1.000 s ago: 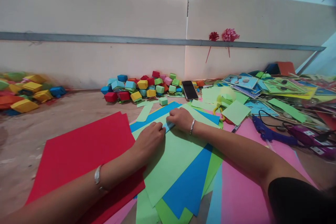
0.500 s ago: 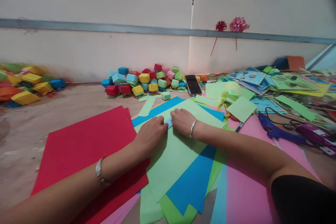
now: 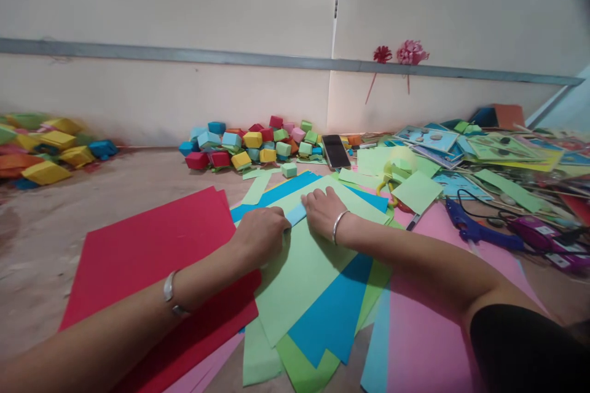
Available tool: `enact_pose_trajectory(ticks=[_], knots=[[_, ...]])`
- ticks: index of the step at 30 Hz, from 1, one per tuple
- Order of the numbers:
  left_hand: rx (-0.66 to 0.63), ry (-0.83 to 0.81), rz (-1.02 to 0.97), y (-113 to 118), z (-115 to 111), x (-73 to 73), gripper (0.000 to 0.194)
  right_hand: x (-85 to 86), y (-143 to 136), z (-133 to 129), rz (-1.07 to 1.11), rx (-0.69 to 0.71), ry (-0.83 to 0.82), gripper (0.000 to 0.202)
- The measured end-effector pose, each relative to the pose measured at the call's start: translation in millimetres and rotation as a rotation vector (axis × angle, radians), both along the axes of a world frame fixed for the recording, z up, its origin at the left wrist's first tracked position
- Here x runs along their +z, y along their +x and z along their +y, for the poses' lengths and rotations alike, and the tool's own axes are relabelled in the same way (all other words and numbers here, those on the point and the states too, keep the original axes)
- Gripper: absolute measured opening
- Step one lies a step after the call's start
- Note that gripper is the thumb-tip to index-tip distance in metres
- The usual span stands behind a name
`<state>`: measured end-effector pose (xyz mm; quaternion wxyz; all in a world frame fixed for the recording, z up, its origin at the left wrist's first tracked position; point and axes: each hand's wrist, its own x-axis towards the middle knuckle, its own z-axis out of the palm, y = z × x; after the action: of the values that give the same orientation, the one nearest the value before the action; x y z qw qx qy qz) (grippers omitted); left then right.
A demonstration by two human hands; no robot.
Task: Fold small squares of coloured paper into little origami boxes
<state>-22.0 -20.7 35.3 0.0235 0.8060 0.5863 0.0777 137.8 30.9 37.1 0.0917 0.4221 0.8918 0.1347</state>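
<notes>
A small light blue paper strip (image 3: 295, 215) lies on a pale green paper sheet (image 3: 304, 282). My left hand (image 3: 262, 234) has its fingers curled around the strip's left end; the fingertips are partly hidden. At the other end, my right hand (image 3: 324, 214) pinches the strip with bent fingers close to the sheet. Beneath the green sheet, blue paper (image 3: 329, 319) and more green paper fan out. Red paper sheets (image 3: 152, 258) lie under and beside my left forearm.
Folded paper boxes (image 3: 252, 140) are heaped by the wall, with another pile (image 3: 55, 141) at far left. A phone (image 3: 336, 152), yellow-handled scissors (image 3: 386, 187), a blue glue gun (image 3: 479, 230) and pink paper (image 3: 428, 319) lie around. Picture cards (image 3: 428, 137) are stacked at the right.
My left hand has shifted slightly left and down, away from the right hand, so more of the light blue strip shows between them. The camera view has tilted up a little.
</notes>
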Motion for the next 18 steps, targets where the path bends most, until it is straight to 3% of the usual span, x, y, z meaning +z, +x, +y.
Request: enact_pose_trajectory(ticks=[3, 5, 7, 10, 18], knots=[[0.003, -0.053, 0.115, 4.0, -2.8, 2.9, 0.032, 5.2, -6.0, -25.6, 0.039, 0.06, 0.035, 0.037], [0.005, -0.07, 0.158, 7.3, -4.5, 6.0, 0.031, 8.8, -8.9, -38.9, 0.061, 0.03, 0.097, 0.037], [-0.003, -0.091, 0.216, 9.9, -5.5, 9.2, 0.028, 10.3, -10.9, -46.5, 0.066, 0.039, 0.023, 0.037], [-0.032, -0.113, 0.308, 11.0, -5.4, 11.8, 0.03, 7.8, -13.4, -46.4, 0.027, 0.086, -0.106, 0.035], [-0.069, -0.122, 0.308, 7.2, -4.6, 7.3, 0.036, 10.9, -14.4, -26.6, -0.182, -0.028, -0.269, 0.038]])
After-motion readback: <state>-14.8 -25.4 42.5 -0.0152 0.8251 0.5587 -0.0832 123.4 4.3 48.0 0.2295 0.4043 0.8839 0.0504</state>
